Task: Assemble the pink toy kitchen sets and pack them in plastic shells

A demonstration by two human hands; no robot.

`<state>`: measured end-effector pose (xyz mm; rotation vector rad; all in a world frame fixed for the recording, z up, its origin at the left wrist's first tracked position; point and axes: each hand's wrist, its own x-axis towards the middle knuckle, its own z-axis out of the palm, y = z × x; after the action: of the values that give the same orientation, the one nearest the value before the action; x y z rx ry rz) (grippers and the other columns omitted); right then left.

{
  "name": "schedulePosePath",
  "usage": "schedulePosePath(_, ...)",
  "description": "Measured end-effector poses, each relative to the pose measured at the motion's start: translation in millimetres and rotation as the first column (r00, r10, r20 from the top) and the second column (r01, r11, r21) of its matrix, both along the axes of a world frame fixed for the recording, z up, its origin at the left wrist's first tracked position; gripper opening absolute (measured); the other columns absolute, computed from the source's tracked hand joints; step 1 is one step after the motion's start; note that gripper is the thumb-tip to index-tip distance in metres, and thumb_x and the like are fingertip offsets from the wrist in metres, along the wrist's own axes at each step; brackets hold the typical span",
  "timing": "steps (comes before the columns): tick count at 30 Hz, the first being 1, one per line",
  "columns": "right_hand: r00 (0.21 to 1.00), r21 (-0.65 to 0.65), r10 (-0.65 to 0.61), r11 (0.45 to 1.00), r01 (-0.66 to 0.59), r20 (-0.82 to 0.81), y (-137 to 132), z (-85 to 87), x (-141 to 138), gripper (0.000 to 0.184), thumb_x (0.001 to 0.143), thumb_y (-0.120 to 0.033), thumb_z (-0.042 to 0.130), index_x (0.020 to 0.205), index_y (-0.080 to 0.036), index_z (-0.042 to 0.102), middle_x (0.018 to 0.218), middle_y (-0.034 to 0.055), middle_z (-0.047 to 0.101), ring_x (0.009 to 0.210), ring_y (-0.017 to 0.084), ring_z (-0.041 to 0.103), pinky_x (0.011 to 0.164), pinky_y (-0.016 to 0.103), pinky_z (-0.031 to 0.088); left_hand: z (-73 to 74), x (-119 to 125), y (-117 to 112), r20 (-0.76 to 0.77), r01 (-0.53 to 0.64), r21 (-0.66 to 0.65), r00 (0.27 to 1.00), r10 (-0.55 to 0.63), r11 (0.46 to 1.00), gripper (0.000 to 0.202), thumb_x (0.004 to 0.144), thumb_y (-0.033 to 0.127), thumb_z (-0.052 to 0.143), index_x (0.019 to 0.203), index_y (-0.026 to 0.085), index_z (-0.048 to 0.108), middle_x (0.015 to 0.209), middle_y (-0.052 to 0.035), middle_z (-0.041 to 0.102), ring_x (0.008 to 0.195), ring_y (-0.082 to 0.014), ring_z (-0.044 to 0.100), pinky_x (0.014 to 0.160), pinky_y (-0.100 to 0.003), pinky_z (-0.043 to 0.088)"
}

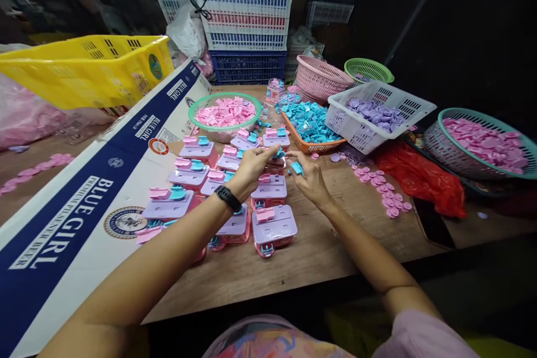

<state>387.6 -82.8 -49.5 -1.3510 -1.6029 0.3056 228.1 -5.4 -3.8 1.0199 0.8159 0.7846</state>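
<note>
Stretching in from the bottom edge of the frame, two bare forearms (361, 246) lead over a wooden table (335, 257) to the hands near the centre. Nearest on the table, just below the middle, stands a pink box with a purple lid (274, 229), a pink clip (265, 215) lying on top. More such boxes (170, 205) stand close together to its left and behind it, many with both a pink and a blue clip on the lid. At lower right lies a dark phone (432, 224).

Above the boxes, the left hand (257, 165), with a black wristband (227, 198), has its thumb and fingers closed on a blue clip (279, 153). Just beside it, the right hand (309, 177) is loosely curled, holding a second blue clip (297, 168) at its fingers.

A printed cardboard sheet (138, 190) slants across the left side. Right of centre are pink discs (388, 196) and a red bag (419, 173). Farther back, a green bowl (220, 134) holds pink clips, an orange basket (321, 147) blue ones, a white basket (350, 133) purple pieces, and a turquoise basket (453, 154) at the right edge pink pieces. A yellow crate (84, 75) sits at upper left; at top centre, a white crate (247, 19) rests on a blue crate (249, 67).
</note>
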Motion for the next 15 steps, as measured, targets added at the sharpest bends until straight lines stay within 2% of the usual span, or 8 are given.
schedulePosePath(4, 0.997, 0.006, -0.043, 0.999, 0.044, -0.065, 26.9, -1.2, 10.9, 0.031, 0.099, -0.045, 0.057, 0.122, -0.028, 0.07, 0.09, 0.0042, 0.074, 0.082, 0.026, 0.07, 0.08, 0.036, 0.053, 0.9, 18.1, 22.2, 0.039, 0.019, -0.107, 0.999, -0.015, 0.994, 0.035, 0.089, 0.048, 0.075, 0.084, 0.014, 0.07, 0.074, -0.009, 0.076, 0.068, -0.0173, 0.074, 0.068, -0.027, 0.059)
schedulePosePath(7, 0.996, 0.003, -0.056, 0.998, 0.056, -0.065, 44.4, 0.3, 20.4, 0.029, 0.096, -0.047, 0.059, 0.112, -0.027, 0.073, 0.077, 0.0023, 0.07, 0.078, 0.025, 0.069, 0.075, 0.034, 0.052, -1.5, 30.4, 34.8, 0.021, 0.022, -0.111, 1.0, -0.02, 0.994, 0.035, 0.087, 0.049, 0.077, 0.083, 0.015, 0.07, 0.075, -0.0077, 0.076, 0.068, -0.017, 0.073, 0.067, -0.026, 0.058)
schedulePosePath(11, 0.996, 0.0, -0.083, 0.997, 0.083, -0.008, 65.9, 5.7, 38.2, 0.028, 0.095, -0.048, 0.058, 0.101, -0.024, 0.072, 0.075, 0.0023, 0.069, 0.073, 0.023, 0.066, 0.07, 0.031, 0.048, -0.8, 43.3, 53.1, -0.029, 0.106, -0.069, 0.994, -0.108, 0.992, 0.035, 0.09, 0.046, 0.074, 0.078, 0.015, 0.065, 0.07, -0.0088, 0.073, 0.062, -0.0173, 0.07, 0.063, -0.027, 0.056)
schedulePosePath(13, 0.991, -0.011, -0.117, 0.993, 0.118, 0.071, 79.3, 9.8, 50.6, 0.031, 0.097, -0.048, 0.055, 0.102, -0.023, 0.072, 0.081, 0.0034, 0.072, 0.074, 0.023, 0.066, 0.071, 0.031, 0.047, 0.1, 46.2, 65.5, -0.105, 0.142, 0.006, 0.984, -0.141, 0.99, 0.035, 0.096, 0.044, 0.066, 0.076, 0.014, 0.064, 0.068, -0.0097, 0.071, 0.061, -0.0177, 0.07, 0.065, -0.028, 0.056)
schedulePosePath(15, 0.957, -0.059, -0.154, 0.983, 0.173, 0.245, 95.9, 14.4, 63.6, 0.032, 0.098, -0.045, 0.053, 0.109, -0.022, 0.073, 0.086, 0.0053, 0.074, 0.076, 0.024, 0.068, 0.072, 0.031, 0.047, -0.3, 46.7, 79.4, -0.252, 0.115, 0.226, 0.966, -0.056, 0.967, 0.032, 0.098, 0.038, 0.06, 0.077, 0.014, 0.065, 0.071, -0.0097, 0.071, 0.064, -0.0184, 0.069, 0.07, -0.031, 0.056)
